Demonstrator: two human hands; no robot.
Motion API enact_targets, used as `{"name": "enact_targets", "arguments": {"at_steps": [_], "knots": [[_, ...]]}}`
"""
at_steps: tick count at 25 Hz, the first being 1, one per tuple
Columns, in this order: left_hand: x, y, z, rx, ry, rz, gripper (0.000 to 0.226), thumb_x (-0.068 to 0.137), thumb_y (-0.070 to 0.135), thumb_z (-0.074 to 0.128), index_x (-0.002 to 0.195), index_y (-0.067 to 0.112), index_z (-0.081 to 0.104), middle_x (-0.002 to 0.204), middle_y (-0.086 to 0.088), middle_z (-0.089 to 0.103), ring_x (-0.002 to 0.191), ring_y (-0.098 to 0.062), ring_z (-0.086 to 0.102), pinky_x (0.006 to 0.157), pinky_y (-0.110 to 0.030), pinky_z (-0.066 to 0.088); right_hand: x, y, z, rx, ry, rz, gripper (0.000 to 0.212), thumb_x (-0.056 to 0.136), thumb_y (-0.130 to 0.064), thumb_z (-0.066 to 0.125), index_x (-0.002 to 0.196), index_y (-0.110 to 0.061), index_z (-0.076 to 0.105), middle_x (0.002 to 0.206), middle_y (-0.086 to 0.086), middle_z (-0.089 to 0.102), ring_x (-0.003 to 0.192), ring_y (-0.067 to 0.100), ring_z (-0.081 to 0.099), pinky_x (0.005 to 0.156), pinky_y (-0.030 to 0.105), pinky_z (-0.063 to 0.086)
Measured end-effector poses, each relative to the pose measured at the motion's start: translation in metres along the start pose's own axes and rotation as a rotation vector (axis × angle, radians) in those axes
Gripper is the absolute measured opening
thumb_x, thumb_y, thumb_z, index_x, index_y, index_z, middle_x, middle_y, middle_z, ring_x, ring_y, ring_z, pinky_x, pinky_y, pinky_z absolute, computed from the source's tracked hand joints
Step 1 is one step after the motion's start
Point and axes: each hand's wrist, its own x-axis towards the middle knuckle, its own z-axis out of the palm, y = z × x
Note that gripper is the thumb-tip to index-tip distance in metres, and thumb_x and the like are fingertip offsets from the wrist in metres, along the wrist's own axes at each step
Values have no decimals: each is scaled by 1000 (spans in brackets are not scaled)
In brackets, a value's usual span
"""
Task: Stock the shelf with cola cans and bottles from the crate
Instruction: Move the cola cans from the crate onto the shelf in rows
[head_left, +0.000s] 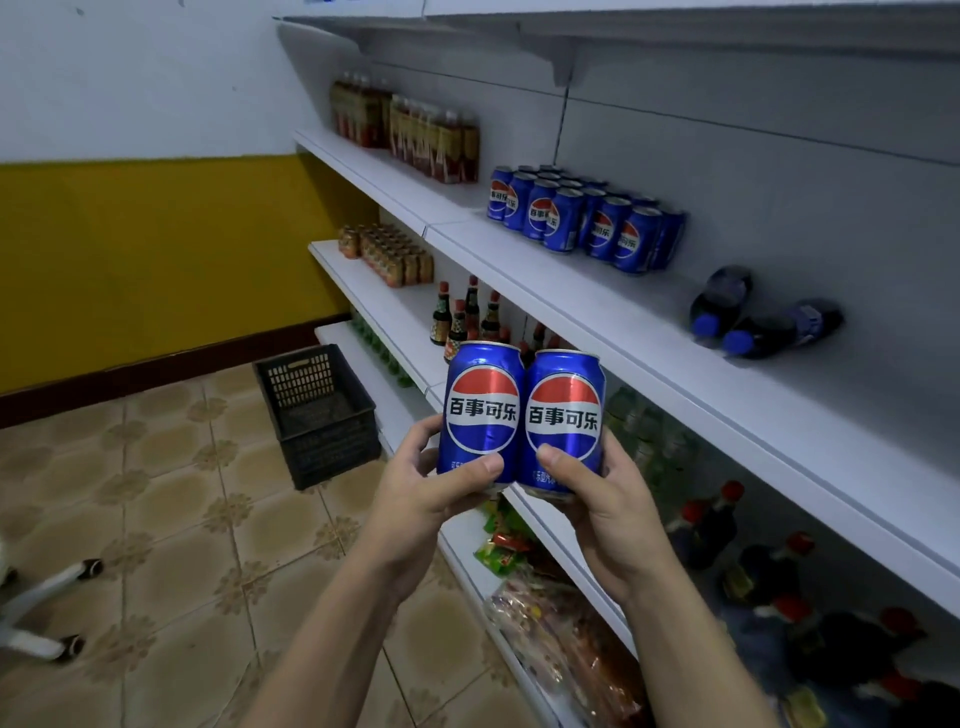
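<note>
While both cans are off the shelf: the left hand (431, 499) wraps the left can (483, 405), thumb across its lower front; the right hand (608, 519) grips the right can (563, 415) the same way.
Cans: upright, side by side and touching, labels toward the wearer. One per hand, likely so each can be set down on its own.
Shelf: white board (571, 280) running from 10 to 4 o'clock. The held cans sit below its front edge.
Block of cans: at 1 o'clock of the hands (582, 218), standing in tight rows, labels forward. The bare board on its right looks like the slot for the next two.
Bottles: two (763, 317) at 2 o'clock, lying on their sides, caps toward the aisle. They seem parked rather than faced up.
Crate: on the floor at 9 o'clock (317, 410), well apart from the hands. No stock shows inside from here.
Stage: judged late; these may be the last cans.
</note>
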Motion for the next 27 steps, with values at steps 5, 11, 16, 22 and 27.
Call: {"name": "enact_targets", "arguments": {"at_steps": [5, 11, 16, 22, 27], "knots": [[53, 24, -52, 87, -65, -1, 82, 52, 37, 88, 126, 23, 57, 113, -1, 72, 102, -22, 70, 80, -32, 57, 47, 6, 46, -41, 53, -31, 59, 67, -14, 76, 122, -19, 57, 108, 4, 73, 101, 24, 70, 80, 36, 59], [120, 39, -64, 128, -152, -4, 83, 50, 39, 87, 126, 26, 57, 113, 0, 72, 101, -18, 70, 78, -28, 56, 100, 2, 59, -72, 143, -77, 57, 69, -12, 77, 122, -18, 58, 108, 4, 73, 99, 20, 70, 73, 28, 58], [195, 42, -51, 180, -218, 4, 78, 51, 39, 89, 123, 28, 59, 114, -1, 71, 106, -23, 68, 88, -38, 55, 157, -1, 40, -103, 199, -121, 61, 68, -22, 86, 123, -18, 61, 113, 7, 71, 105, 25, 68, 82, 35, 56], [300, 48, -19, 270, -288, -21, 80, 49, 33, 91, 122, 27, 58, 114, 1, 71, 100, -18, 70, 78, -32, 58, 241, -11, 7, -148, 319, -156, 46, 76, -12, 77, 118, -23, 62, 104, -4, 74, 95, 12, 71, 72, 23, 57], [377, 52, 6, 437, -300, 53, 71, 58, 18, 93, 116, 30, 54, 105, 3, 73, 89, -12, 73, 72, -29, 59, 303, -25, -15, -283, 419, -186, 51, 72, -12, 83, 114, -30, 62, 98, -16, 73, 87, 0, 69, 65, 16, 55]]}}
